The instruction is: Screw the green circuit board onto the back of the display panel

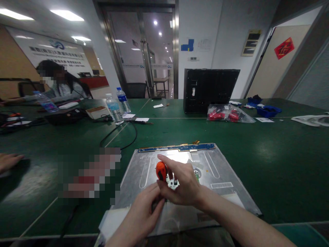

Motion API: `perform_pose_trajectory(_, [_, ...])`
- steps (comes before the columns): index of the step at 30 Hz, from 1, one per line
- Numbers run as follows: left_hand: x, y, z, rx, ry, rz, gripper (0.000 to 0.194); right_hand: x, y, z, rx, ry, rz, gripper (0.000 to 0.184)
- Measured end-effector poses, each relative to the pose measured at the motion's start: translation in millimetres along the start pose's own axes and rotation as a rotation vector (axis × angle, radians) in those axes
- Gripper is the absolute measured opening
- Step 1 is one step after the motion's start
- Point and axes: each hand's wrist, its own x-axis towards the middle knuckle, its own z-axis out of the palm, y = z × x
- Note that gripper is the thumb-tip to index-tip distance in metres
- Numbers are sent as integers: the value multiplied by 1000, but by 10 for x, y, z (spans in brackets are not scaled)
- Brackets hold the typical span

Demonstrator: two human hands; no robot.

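Note:
A screwdriver with an orange handle (161, 171) stands over the panel, gripped by the fingers of my right hand (183, 183). Its shaft and tip are hidden. My left hand (147, 206) is just below it, fingers curled together by a small circuit board (172, 181); what they pinch, if anything, is hidden. Both hands work above a flat silvery metal panel (151, 164), which looks like the back of a display. Along its far edge runs a narrow blue circuit strip (177, 148). A barcode label (221, 185) is stuck on its right part.
Across the green table (257, 147) stand a black box-like device (210, 89), a plastic bag with red items (228, 115) and water bottles (114, 109). A black cable (135, 135) curves behind a blurred patch. At left are a co-worker's hand (10, 162) and a seated person (66, 84).

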Motion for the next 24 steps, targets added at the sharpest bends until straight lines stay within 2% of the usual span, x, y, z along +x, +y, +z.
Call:
perform_pose_trajectory(3, [4,12,-7,1,15,20,15,-11,-9,-5,23,10,17,59])
perform_pose_trajectory(8, [-12,-18,6,41,22,22,16,-9,7,5,40,18,31,46])
perform_pose_trajectory(13, [-11,-17,12,53,7,4,17,19,11,4,19,21,45,40])
perform_pose_trajectory(16, [3,33,-13,17,-5,-22,18,26,-5,-9,-18,-13,23,46])
perform_pose_trajectory(20, [21,102,-47,5,10,-28,15,10,-12,-14,7,14,-10,57])
perform_pose_trajectory(24, [20,104,-46,3,0,-15,15,-8,-3,-11,52,9,5,54])
